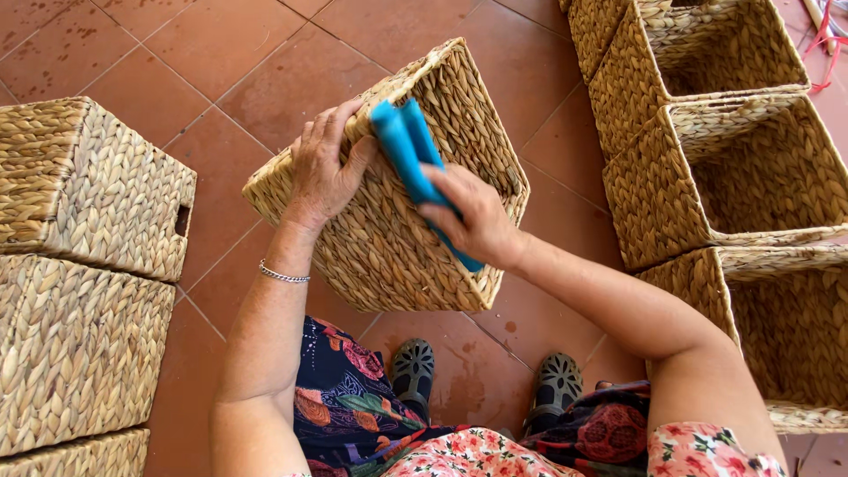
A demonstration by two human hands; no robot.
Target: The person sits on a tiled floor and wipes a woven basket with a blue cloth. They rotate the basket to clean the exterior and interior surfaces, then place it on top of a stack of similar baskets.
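Knees-close woven basket (397,230), centre frame, looked light, stiff; left hand (322,172) clasped its rim, right hand (473,216) gripped blue tool (406,150).

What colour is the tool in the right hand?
Bright blue tool, held in the right hand; head view.

Square woven straw-coloured wicker basket (397,230): turned bottom-up, tilted corner-wise, raised above terracotta tile floor (221,53); flat braided base faces camera, side walls slope away, slot handle visible in right wall. Bright blue flat plastic tool (411,155): elongated, two-pronged upper end, lies diagonally across basket base, upper end near top edge, lower end reaching toward bottom right rim.
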